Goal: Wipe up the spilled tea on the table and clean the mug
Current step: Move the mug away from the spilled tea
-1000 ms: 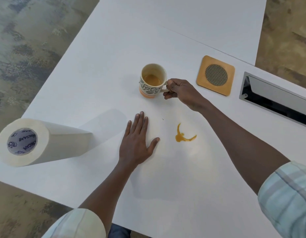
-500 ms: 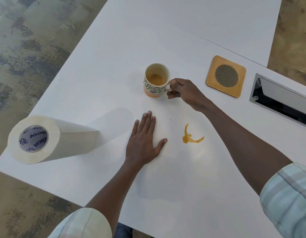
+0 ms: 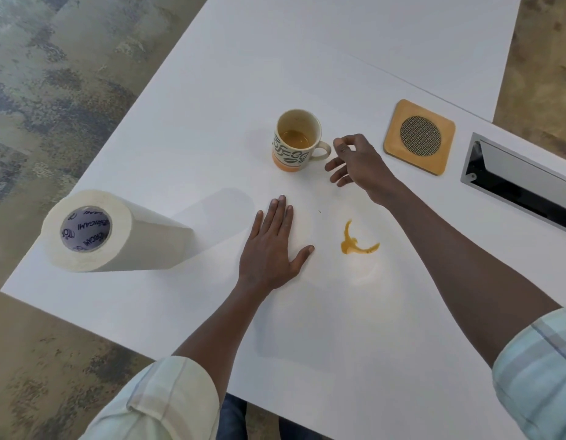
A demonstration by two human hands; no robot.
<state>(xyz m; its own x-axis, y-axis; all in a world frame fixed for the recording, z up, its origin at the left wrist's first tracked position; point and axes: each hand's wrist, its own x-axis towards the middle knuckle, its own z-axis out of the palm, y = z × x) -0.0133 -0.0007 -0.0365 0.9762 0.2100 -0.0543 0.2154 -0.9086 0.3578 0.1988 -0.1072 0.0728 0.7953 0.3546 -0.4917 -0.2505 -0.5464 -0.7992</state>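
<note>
Beside the mug (image 3: 293, 141), the right hand (image 3: 359, 163) hovers, fingers loose — left hand (image 3: 272, 249) flat, empty.

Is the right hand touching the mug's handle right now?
Apart. In the head view, the right hand hovers open beside the mug, with a strip of white table visible between its fingertips and the handle.

Cream mug (image 3: 294, 144) with dark leaf print and orange base, amber tea spill (image 3: 354, 242), white table (image 3: 211, 90).
</note>
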